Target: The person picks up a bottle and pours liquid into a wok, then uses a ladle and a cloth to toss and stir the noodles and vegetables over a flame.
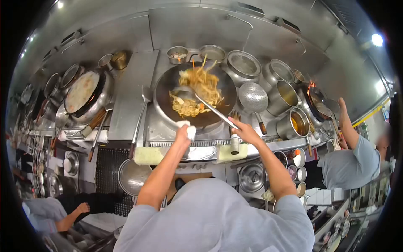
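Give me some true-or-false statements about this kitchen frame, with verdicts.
1. The wok holds noodles. True.
2. The left hand grips the wok's rim bare. False: a white cloth lies between hand and rim.
3. The right hand holds the ladle by its handle. True.
4. The ladle's bowl hangs outside the wok. False: it sits among the noodles.
5. Flames rise by the pan that the co-worker reaches toward. True.
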Tool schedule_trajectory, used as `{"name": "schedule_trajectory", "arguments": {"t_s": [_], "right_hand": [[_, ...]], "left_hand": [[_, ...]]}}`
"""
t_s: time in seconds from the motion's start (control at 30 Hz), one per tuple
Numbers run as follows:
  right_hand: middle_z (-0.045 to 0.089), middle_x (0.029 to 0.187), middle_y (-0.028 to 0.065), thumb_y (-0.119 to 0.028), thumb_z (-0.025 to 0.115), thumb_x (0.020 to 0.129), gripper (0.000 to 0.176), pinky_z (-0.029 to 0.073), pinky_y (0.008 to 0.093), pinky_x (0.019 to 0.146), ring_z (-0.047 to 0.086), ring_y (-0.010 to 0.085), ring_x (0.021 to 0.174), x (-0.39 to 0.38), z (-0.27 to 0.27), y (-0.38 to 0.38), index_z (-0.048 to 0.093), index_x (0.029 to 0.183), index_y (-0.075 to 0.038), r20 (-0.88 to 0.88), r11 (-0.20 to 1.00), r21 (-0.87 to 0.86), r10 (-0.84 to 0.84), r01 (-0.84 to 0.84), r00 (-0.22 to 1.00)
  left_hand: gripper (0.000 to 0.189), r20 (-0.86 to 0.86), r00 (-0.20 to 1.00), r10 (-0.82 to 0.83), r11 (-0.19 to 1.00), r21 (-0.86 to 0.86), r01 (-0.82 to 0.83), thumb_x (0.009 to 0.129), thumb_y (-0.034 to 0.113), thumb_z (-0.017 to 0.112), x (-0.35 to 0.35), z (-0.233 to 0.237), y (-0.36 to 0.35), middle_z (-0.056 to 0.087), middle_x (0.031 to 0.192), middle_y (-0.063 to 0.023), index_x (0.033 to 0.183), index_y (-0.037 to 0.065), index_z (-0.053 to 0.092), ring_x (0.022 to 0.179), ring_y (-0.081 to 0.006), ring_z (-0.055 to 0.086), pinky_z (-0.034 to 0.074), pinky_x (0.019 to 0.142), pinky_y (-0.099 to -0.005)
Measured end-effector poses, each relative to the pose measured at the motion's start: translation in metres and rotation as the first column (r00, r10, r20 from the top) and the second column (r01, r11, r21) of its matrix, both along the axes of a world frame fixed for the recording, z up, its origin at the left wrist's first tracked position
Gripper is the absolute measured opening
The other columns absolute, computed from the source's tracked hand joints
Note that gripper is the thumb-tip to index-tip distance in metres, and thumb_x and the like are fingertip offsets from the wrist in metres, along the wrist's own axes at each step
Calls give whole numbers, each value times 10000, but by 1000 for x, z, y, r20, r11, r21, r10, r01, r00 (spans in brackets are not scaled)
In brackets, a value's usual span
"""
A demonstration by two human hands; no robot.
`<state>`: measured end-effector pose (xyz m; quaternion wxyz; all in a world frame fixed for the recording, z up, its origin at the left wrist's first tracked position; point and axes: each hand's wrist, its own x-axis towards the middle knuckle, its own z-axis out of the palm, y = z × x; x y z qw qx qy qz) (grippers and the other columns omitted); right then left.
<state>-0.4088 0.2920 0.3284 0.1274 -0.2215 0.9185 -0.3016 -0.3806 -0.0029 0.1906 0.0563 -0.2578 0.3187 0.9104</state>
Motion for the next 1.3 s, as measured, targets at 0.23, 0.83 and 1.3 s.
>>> {"name": "schedule_trajectory", "arguments": {"t_s": [0.23,0.83,1.3], "right_hand": [[661,1012,172,-270,560,898,572,486,422,778,641,347,833,2,55,4,349,1424,-344,271,983,177,0,-50,963],[547,1252,247,-190,541,930,597,440,372,935,577,368,1096,78,-147,-15,282,1467,-214,14,879,-345,-347,330,938],[547,1073,257,-72,563,828,567,429,493,820,538,412,975,26,-204,108,371,1360,-39,-275,753,48,-622,656,733]], "left_hand": [[93,3,992,124,991,54,-124,920,148,462,-28,16,7,593,749,-57,955,87,524,631,-194,608,484,487,-355],[82,-64,997,33,996,90,-28,902,110,474,-70,-45,-11,603,764,-74,932,68,538,633,-242,616,533,534,-371],[323,116,990,-75,995,-56,82,904,330,583,116,42,-43,656,952,-53,1129,99,569,789,-207,636,520,622,-350]]}}
